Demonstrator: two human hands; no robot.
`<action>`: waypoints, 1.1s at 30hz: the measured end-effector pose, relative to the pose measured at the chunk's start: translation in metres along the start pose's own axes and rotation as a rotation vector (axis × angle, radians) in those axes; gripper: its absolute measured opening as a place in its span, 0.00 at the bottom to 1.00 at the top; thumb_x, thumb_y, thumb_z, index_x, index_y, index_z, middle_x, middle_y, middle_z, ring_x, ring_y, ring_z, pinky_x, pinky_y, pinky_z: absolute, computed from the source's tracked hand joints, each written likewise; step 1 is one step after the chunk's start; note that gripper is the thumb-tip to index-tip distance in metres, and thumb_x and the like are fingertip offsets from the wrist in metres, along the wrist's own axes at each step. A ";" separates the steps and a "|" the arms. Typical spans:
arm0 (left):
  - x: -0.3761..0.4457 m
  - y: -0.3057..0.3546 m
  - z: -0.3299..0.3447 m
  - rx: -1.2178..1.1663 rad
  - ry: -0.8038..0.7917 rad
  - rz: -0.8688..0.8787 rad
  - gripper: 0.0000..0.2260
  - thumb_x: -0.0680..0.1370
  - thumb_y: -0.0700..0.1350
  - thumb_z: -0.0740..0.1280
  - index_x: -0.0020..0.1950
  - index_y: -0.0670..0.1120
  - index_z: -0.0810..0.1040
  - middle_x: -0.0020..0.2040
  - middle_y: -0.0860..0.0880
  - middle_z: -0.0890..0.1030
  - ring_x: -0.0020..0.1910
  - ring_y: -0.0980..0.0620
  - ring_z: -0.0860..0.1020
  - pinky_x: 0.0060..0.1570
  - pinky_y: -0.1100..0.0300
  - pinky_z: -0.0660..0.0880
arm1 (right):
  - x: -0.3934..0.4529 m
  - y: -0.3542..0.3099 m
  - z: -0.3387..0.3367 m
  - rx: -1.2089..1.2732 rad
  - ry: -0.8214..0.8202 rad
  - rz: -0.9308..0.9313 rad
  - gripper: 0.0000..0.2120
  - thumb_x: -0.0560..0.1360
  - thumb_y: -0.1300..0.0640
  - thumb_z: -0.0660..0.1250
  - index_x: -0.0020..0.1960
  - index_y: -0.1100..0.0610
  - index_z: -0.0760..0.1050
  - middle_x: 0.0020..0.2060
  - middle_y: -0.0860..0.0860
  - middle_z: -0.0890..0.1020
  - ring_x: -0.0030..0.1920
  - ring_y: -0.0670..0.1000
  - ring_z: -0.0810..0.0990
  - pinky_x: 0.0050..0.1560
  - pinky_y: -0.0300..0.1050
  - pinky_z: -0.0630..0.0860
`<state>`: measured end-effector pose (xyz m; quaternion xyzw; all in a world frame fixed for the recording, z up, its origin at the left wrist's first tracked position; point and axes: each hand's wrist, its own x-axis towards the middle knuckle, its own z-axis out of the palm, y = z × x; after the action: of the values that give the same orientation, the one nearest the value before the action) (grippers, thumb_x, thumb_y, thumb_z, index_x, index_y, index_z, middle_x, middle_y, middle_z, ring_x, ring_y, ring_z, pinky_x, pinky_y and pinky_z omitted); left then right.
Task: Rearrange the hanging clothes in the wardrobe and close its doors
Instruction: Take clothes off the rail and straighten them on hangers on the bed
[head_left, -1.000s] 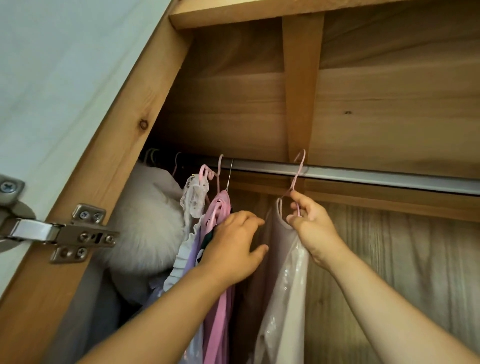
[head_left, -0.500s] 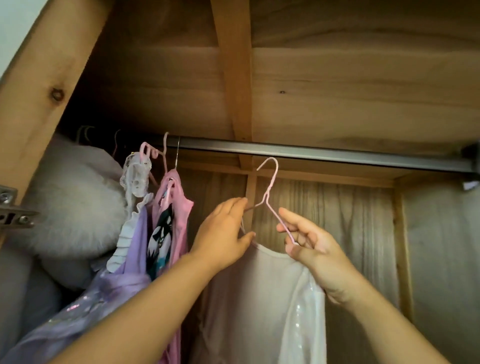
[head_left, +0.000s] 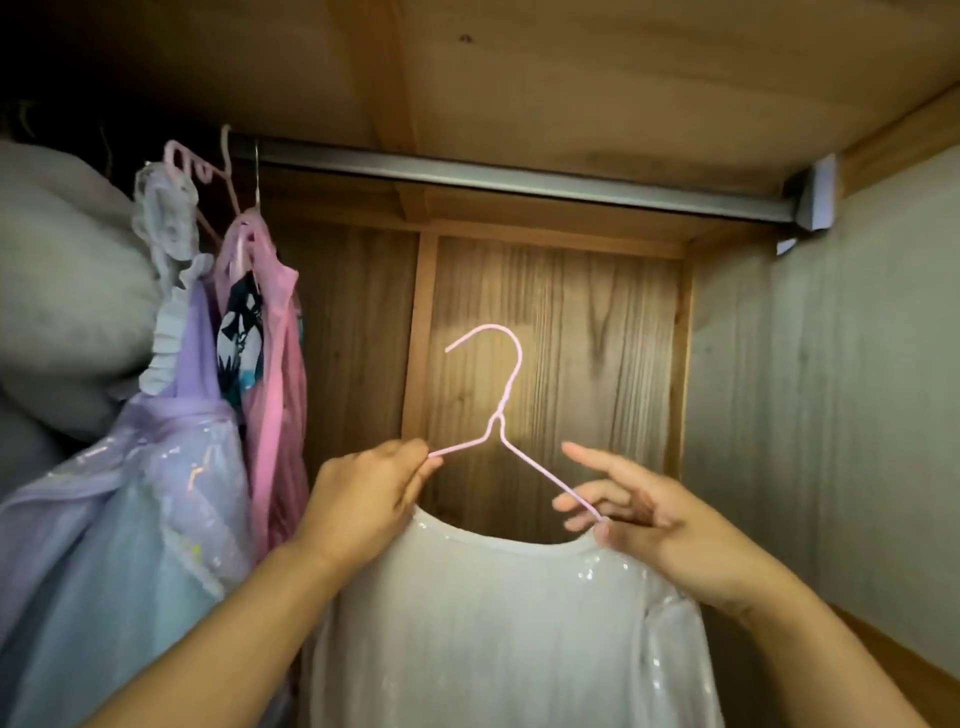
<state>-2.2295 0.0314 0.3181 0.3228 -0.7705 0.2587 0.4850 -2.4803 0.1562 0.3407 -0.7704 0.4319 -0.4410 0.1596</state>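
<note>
Head view. The pale, sequinned white garment (head_left: 498, 623) sits on a thin pink wire hanger (head_left: 493, 415) that is off the grey metal rail (head_left: 519, 182); its hook hangs free in the air well below the rail, in front of the wooden back panel (head_left: 561, 338). The left hand (head_left: 363, 499) pinches the hanger's left shoulder wire between curled fingers and thumb. The right hand (head_left: 649, 525) pinches the right shoulder wire near the neckline with thumb and one finger, the other fingers spread and extended.

Progress, as a judgement: the rearranging is under way and not finished. This garment has yet to be hooked onto the rail, and the open stretch of rail to the right looks the likely place. The doors do not show in this view; closing them remains to be done.

Contents of the wardrobe: at the left end of the rail hang a pink dress with a dark printed panel (head_left: 265, 353), a lilac and pale blue shimmering dress with a white frilled collar (head_left: 145, 509), and further pink hangers bunched close together. A bulky white fluffy item (head_left: 57, 280) fills the far left.
</note>
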 end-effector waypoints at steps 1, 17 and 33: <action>-0.018 0.008 -0.003 0.023 -0.010 -0.028 0.18 0.77 0.58 0.50 0.41 0.50 0.74 0.34 0.51 0.78 0.30 0.46 0.79 0.24 0.58 0.71 | -0.008 0.007 0.007 -0.097 0.013 0.028 0.27 0.76 0.70 0.63 0.62 0.41 0.69 0.48 0.47 0.83 0.51 0.49 0.81 0.53 0.36 0.74; -0.274 0.150 -0.173 0.298 -0.232 -0.592 0.17 0.76 0.61 0.53 0.39 0.54 0.75 0.34 0.54 0.78 0.29 0.49 0.78 0.23 0.59 0.69 | -0.176 0.020 0.171 -0.058 -0.025 -0.044 0.17 0.66 0.47 0.75 0.31 0.53 0.70 0.25 0.46 0.72 0.27 0.45 0.68 0.28 0.36 0.64; -0.433 0.314 -0.407 0.711 -0.147 -1.266 0.23 0.66 0.72 0.60 0.26 0.53 0.66 0.23 0.56 0.67 0.26 0.56 0.69 0.28 0.60 0.66 | -0.276 -0.112 0.342 0.492 -0.691 -0.266 0.20 0.63 0.44 0.71 0.27 0.60 0.71 0.24 0.54 0.73 0.27 0.49 0.69 0.27 0.35 0.65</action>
<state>-2.0891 0.6351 0.0561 0.8610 -0.3361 0.1408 0.3547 -2.2081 0.3971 0.0695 -0.8605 0.1324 -0.2639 0.4151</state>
